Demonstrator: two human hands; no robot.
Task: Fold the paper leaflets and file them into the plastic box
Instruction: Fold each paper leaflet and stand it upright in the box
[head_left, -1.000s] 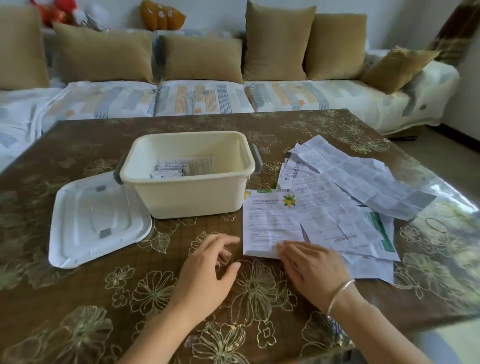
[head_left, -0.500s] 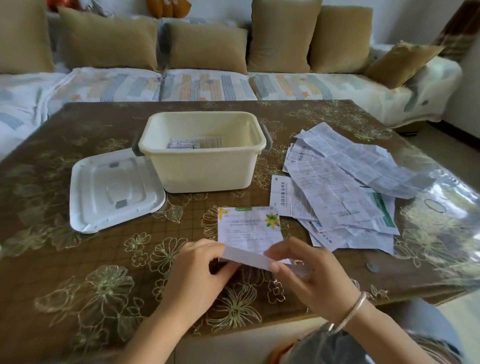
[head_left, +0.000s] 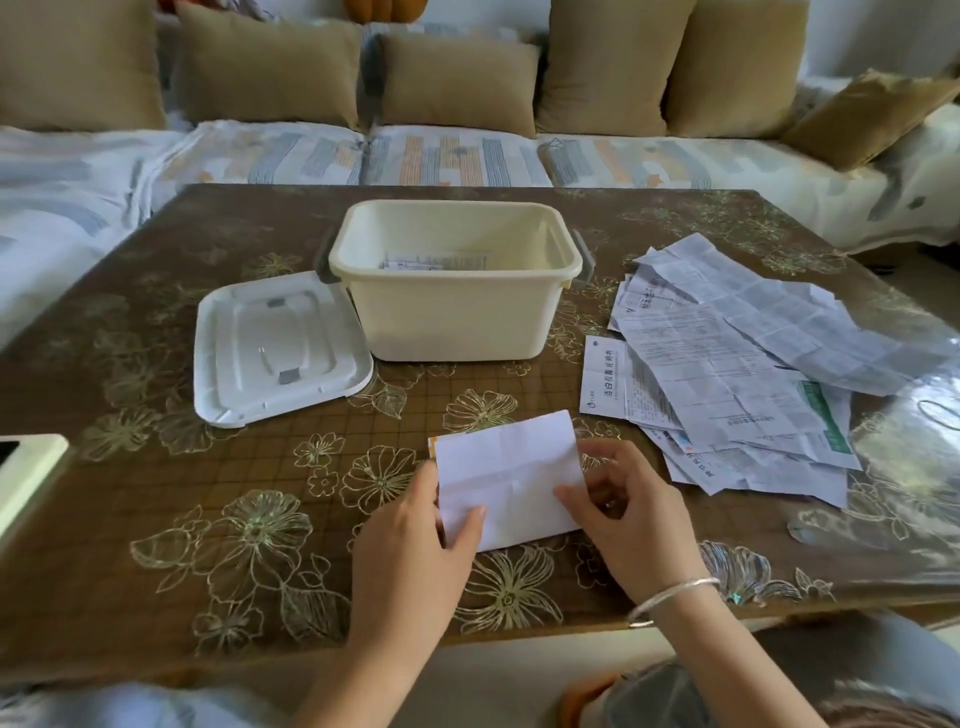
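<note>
A white leaflet (head_left: 506, 470) lies folded over on the table's near side, blank back up, a yellow corner peeking out at its left. My left hand (head_left: 415, 540) pinches its lower left edge, thumb on top. My right hand (head_left: 631, 512) pinches its right edge. A cream plastic box (head_left: 457, 317) stands open beyond, with a few folded leaflets (head_left: 431, 260) on its floor. Its white lid (head_left: 278, 345) lies flat to its left. A pile of unfolded leaflets (head_left: 737, 364) spreads over the table's right side.
The table (head_left: 156, 519) has a brown floral glossy cover. A pale flat object (head_left: 26, 470) sits at the left edge. A sofa with tan cushions (head_left: 457, 78) runs behind the table. The near table edge is just below my wrists.
I pulled one leaflet off the pile toward me, lifted its near edge and folded it over away from me; its blank back now faces up. The view shifted left.
</note>
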